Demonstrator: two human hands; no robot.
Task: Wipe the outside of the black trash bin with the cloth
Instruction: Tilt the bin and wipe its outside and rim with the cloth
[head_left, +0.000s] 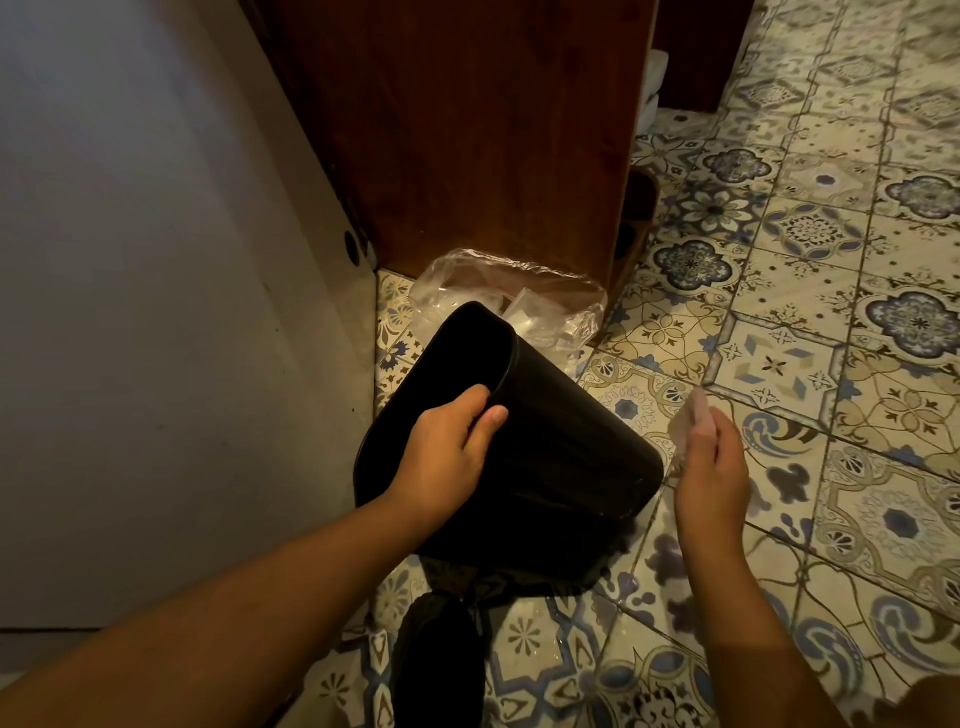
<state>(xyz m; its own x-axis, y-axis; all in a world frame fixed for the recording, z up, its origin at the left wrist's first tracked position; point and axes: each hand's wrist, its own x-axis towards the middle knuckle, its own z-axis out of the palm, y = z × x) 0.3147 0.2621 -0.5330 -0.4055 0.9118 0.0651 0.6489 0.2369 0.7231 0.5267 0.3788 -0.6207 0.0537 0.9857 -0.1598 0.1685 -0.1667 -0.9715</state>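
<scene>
Patterned floor tiles (779, 364) lie under the tipped black trash bin (545, 467), its rim clamped by left hand (441, 457) fingers (480, 400) to expose the side, while right hand (711, 478) fingers (704, 441), just beside it, pinch the cloth (688, 415).

The one head-worn camera is looking steeply down and slightly forward from above the person's forearms, which are entering from the bottom edge. It is sitting close enough that the left hand (447, 457) and right hand (711, 467) are filling the middle of the frame. The black trash bin (561, 467) is lying between the hands, its open mouth pointing away to the upper left of the left hand. Beyond the hands the wide lens is taking in the patterned tile floor (779, 322), bending its lines toward the edges. There is no second view sharing any of this.
</scene>
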